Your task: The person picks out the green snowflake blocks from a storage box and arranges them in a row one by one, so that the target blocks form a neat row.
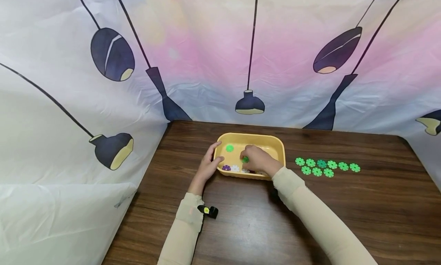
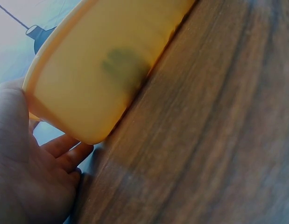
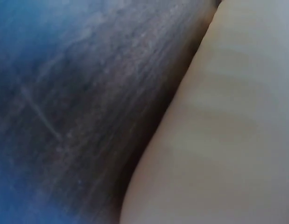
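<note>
A yellow plastic tub point(image 1: 250, 136) stands on the table. My left hand point(image 1: 208, 166) grips its left end, thumb over the rim. In the left wrist view the same hand point(image 2: 46, 172) is around the tub's corner, and a dark shape shows faintly through the tub wall point(image 2: 79, 88). My right hand point(image 1: 256, 157) reaches down inside the tub and pinches a green snowflake disc point(image 1: 245, 159), partly hidden by the fingers. Also in the tub lie another green disc point(image 1: 229, 148), a purple disc point(image 1: 226, 168) and a white disc point(image 1: 235, 168); more pieces are partly covered by the hand.
To the tub's right, several green discs point(image 1: 310, 162) lie flat in two rows on the brown wooden table point(image 1: 237, 215), one of them a darker green disc point(image 1: 321, 164). A lamp-printed cloth point(image 1: 213, 66) hangs behind. The right wrist view is blurred.
</note>
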`<state>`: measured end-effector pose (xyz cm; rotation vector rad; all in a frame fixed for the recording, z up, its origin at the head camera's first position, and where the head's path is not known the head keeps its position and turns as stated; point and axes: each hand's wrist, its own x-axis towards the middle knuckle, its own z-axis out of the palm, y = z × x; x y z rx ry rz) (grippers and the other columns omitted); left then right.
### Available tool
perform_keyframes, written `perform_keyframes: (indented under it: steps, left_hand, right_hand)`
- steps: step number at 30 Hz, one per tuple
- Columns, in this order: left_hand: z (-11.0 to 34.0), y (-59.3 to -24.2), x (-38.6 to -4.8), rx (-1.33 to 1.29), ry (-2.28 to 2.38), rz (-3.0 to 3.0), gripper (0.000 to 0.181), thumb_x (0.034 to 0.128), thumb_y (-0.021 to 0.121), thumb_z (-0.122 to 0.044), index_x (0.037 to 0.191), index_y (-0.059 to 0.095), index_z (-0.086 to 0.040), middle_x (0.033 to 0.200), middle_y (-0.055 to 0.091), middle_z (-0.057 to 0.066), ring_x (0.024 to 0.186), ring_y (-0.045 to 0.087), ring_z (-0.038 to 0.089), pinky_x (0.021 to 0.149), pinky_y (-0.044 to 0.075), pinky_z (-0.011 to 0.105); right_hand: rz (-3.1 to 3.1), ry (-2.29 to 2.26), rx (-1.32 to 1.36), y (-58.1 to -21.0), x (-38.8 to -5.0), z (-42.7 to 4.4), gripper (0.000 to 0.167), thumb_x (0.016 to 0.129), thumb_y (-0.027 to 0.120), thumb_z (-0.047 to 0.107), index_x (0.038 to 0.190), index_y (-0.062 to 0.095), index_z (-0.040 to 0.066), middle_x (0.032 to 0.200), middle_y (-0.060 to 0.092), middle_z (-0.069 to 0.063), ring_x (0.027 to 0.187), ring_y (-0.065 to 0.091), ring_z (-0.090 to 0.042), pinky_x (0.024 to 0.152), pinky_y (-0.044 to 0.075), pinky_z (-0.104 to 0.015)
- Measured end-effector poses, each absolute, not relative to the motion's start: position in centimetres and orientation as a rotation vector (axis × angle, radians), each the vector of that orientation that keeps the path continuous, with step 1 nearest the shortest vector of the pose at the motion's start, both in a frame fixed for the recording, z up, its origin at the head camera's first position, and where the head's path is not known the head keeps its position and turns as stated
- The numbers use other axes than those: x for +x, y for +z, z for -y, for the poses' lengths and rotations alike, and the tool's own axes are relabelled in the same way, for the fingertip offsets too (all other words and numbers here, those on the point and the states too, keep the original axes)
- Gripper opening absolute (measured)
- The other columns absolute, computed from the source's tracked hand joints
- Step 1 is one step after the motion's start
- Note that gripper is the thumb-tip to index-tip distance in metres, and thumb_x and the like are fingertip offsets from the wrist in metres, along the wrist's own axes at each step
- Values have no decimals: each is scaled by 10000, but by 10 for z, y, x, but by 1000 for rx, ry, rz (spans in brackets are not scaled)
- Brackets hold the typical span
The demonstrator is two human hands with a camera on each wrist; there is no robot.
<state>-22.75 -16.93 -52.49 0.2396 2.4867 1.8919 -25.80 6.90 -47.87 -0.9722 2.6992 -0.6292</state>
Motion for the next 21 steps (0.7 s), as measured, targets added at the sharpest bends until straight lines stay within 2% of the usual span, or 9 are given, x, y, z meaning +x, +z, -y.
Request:
perform_keyframes:
  steps: [10,21]
  left_hand:
    - [169,-525,-227,241,1916,-2466,603,996,618,-111,1577,478,-189,1678,374,113,1550,318,333,1239,269,561]
    - [168,-524,-227,237,1935,-2419,616,1026,597,-72,1615,420,-118,1699,322,158,1568,272,359,1255,229,568]
  right_hand:
    - [-2702,-721,-990,-470,-255,-80,234,841,769,42,1071,784,4,1037,683,-98,846,601,-186,728,549,-343]
    - [-2702,-645,-1049,-458,-248,-93,247,868,778,43,1103,781,-31,1095,702,-151,948,686,-262,830,601,-412]
